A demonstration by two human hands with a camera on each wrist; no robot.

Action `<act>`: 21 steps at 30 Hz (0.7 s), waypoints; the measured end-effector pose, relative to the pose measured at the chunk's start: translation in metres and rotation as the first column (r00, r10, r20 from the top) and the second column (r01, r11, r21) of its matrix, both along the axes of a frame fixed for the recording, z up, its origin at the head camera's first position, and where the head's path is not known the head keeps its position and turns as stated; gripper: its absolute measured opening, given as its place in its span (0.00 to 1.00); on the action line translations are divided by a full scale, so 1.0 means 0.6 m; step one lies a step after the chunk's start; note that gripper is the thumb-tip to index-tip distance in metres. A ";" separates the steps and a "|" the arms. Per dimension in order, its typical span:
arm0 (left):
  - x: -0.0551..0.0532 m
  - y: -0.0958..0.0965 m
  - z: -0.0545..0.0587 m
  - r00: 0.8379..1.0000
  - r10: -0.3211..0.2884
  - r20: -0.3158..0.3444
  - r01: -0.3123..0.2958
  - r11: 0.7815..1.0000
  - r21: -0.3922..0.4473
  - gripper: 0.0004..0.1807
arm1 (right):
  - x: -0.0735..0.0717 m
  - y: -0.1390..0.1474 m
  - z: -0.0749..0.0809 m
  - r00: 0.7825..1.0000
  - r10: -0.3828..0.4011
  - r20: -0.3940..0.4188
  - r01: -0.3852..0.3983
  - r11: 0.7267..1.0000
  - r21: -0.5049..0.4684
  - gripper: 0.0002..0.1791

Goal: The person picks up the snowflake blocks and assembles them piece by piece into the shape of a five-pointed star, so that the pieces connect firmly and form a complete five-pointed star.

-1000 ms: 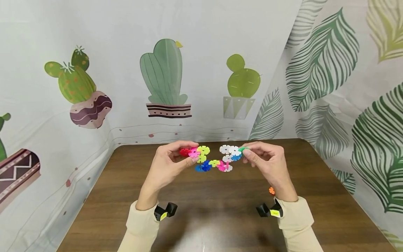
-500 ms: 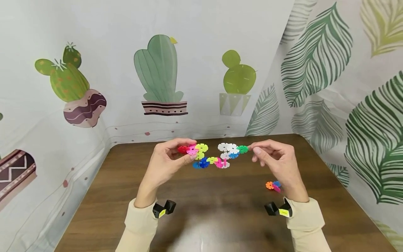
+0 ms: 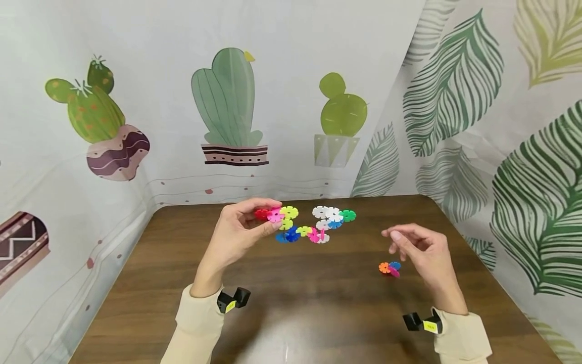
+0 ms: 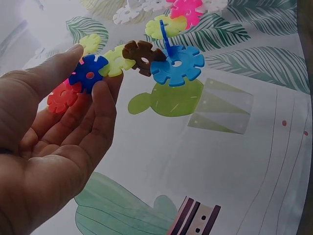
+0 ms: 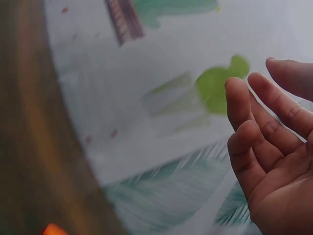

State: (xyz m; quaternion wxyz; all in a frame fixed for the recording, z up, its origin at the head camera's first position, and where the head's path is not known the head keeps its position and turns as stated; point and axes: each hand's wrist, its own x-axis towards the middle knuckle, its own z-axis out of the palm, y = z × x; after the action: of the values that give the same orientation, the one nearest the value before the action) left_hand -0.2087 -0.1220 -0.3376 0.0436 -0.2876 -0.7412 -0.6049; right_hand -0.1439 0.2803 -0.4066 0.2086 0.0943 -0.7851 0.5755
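My left hand pinches the left end of a chain of snowflake building discs, held up above the table. Red, pink and yellow-green discs sit at its fingertips, and the chain dips through blue and pink discs before rising to white ones. At the far right end is a green disc. In the left wrist view, a dark blue disc lies between thumb and fingers, with a brown disc and a light blue disc further along. My right hand holds nothing, its fingers loosely bent, away from the chain.
On the brown wooden table, below the right hand's fingertips, lies a small group of discs: an orange disc, a pink disc and a blue disc. A cactus-printed cloth hangs behind the table.
The right hand has let go of the green disc and moved right and down, away from the chain. The left hand keeps its hold. The small group on the table has come into full view.
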 end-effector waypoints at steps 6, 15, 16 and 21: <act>-0.001 0.003 -0.006 1.000 -0.001 0.013 0.001 1.000 -0.009 0.20 | -0.003 0.038 -0.080 0.984 -0.050 0.172 0.050 0.999 0.005 0.11; -0.003 0.009 -0.009 1.000 -0.009 0.010 0.009 1.000 -0.018 0.20 | -0.011 0.071 -0.142 0.952 0.001 0.305 -0.007 1.000 0.016 0.16; -0.003 0.009 -0.008 1.000 -0.009 0.010 0.009 1.000 -0.018 0.20 | -0.012 0.072 -0.144 0.949 0.010 0.316 -0.016 1.000 0.018 0.17; 0.000 0.010 -0.006 1.000 -0.020 0.015 0.020 1.000 -0.014 0.20 | -0.015 0.078 -0.155 0.918 -0.009 0.397 -0.037 0.994 0.108 0.17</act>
State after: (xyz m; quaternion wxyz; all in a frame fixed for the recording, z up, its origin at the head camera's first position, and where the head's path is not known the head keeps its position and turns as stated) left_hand -0.2090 -0.1158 -0.3415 0.0300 -0.2907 -0.7428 -0.6024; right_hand -0.1531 0.3274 -0.4994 0.0352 -0.0070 -0.8417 0.5388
